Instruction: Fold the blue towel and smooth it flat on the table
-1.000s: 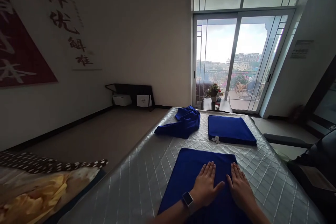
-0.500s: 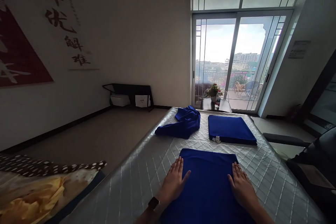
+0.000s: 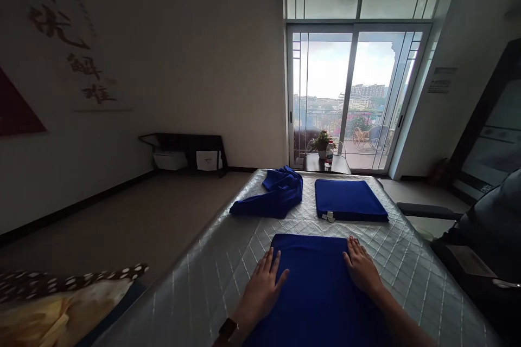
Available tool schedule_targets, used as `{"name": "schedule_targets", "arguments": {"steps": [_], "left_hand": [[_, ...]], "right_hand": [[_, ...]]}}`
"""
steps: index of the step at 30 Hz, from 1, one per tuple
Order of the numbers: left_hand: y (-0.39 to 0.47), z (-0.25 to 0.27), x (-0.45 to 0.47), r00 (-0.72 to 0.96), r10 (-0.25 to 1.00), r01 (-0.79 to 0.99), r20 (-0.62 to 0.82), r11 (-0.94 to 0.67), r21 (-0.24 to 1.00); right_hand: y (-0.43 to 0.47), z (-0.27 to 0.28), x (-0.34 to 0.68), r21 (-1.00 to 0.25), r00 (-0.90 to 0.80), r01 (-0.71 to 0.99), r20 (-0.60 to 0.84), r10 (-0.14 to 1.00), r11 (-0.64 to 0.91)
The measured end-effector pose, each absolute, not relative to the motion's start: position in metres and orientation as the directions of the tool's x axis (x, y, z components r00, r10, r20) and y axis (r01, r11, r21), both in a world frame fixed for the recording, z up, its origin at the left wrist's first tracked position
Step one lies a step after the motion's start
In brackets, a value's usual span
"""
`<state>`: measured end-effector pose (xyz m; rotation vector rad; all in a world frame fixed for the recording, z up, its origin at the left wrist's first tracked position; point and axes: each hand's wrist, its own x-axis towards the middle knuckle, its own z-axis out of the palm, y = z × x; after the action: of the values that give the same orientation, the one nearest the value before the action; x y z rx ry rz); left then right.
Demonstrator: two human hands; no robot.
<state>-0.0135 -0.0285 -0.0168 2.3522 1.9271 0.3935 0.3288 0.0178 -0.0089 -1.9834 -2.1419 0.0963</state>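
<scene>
Blue folded cloth, hands spread flat at opposite edges, left moved outward from middle.

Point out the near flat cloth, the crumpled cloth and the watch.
Near flat cloth (image 3: 312,288): head view, middle of its top.
Crumpled cloth (image 3: 284,194): head view, its bunched middle.
Watch (image 3: 228,328): head view, its dark face.

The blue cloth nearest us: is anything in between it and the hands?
Nothing visible is: the left hand rests along the left edge of the nearest blue cloth, the right hand along its right edge.
</scene>
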Motion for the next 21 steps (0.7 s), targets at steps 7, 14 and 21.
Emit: {"name": "schedule_targets", "arguments": {"steps": [7, 14, 21], "left_hand": [[-0.024, -0.012, -0.015, 0.151, 0.985, 0.970, 0.085, -0.165, 0.180], [-0.001, 0.022, 0.069, 0.321, 0.943, 0.927, 0.088, -0.332, 0.174], [0.013, 0.007, 0.206, 0.580, 0.779, 0.721, 0.239, -0.627, 0.295]], "right_hand": [[0.020, -0.016, 0.344, -0.239, -0.077, 0.965, 0.140, 0.987, 0.109], [0.018, -0.013, 0.339, -0.234, -0.050, 0.969, 0.135, 0.990, 0.081], [0.016, -0.015, 0.346, -0.187, -0.112, 0.973, 0.132, 0.985, 0.135]]}}
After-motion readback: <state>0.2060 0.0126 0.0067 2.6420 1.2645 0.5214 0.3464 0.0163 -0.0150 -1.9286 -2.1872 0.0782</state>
